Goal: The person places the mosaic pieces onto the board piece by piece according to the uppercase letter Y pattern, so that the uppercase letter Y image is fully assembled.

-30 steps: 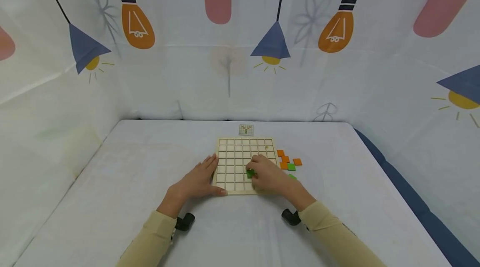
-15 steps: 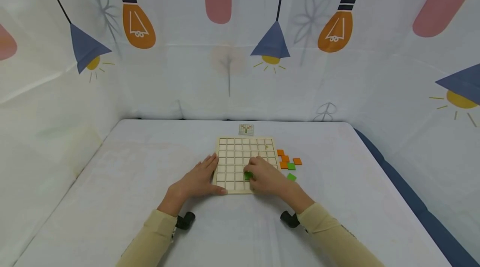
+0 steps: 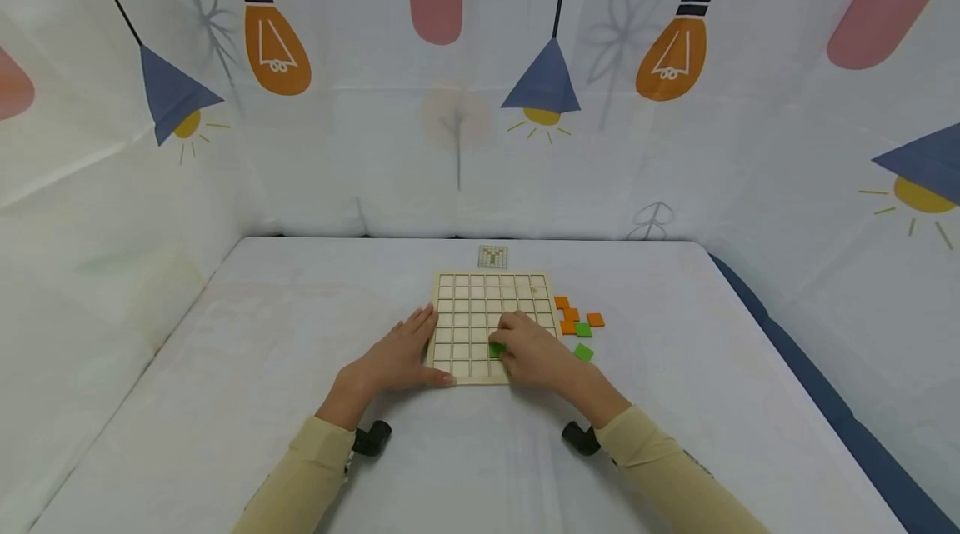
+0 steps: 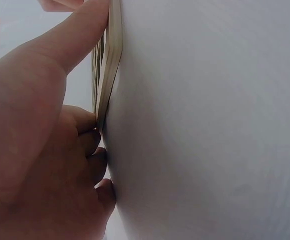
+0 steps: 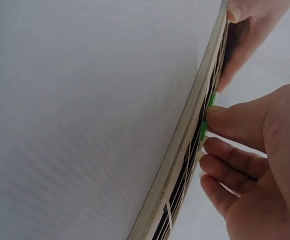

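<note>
The spread left hand (image 3: 397, 359), gripping nothing, is bracing the gridded board (image 3: 461, 334) while the curled right hand (image 3: 536, 351) is pinching a green tile (image 3: 497, 350), ideally aligning it squarely without forcing

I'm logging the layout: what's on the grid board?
A green tile, pinched by the right hand, and the thumb of the left hand at a corner. Other visible squares hold none; those beneath the right hand are covered.

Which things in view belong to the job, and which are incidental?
Likely job:
- grid board, touched by left hand
- green tile, held by right hand
- loose orange tiles, loose green tiles
- small gridded card, probably

Incidental:
- printed backdrop
- white table
</note>
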The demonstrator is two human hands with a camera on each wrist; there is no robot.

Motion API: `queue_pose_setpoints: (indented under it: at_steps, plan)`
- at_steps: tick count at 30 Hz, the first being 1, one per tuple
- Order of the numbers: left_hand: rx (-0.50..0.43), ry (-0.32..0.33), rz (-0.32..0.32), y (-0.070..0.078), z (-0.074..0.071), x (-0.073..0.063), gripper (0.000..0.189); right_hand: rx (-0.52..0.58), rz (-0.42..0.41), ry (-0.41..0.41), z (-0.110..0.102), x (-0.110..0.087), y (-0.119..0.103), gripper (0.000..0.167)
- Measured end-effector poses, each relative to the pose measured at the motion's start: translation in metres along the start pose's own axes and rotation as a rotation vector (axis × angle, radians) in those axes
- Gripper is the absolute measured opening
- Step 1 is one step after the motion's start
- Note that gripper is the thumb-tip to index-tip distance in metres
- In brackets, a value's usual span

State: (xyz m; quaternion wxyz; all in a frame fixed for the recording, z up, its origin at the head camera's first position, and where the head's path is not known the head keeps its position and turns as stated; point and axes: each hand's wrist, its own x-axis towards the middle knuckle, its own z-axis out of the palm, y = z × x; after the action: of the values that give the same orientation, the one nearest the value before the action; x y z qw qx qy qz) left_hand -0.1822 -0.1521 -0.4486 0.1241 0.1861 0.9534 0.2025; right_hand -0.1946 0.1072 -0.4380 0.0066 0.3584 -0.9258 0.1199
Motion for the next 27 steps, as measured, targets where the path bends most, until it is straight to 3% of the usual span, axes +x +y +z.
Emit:
queue_pose_setpoints:
  at_steps: [13,19,27]
  plan:
    - [-0.023,0.006,-0.002,-0.001,-0.004,0.004,0.117,-0.022,-0.029,0.043,-0.005,0.001,-0.002,0.024]
    - [-0.024,-0.007,-0.012,-0.001,0.001,0.001,0.118,0.024,-0.035,0.019,-0.004,-0.006,-0.004,0.036]
    - [-0.042,0.006,-0.019,0.005,0.0,-0.004,0.117,-0.012,-0.031,0.018,-0.003,-0.011,-0.007,0.034]
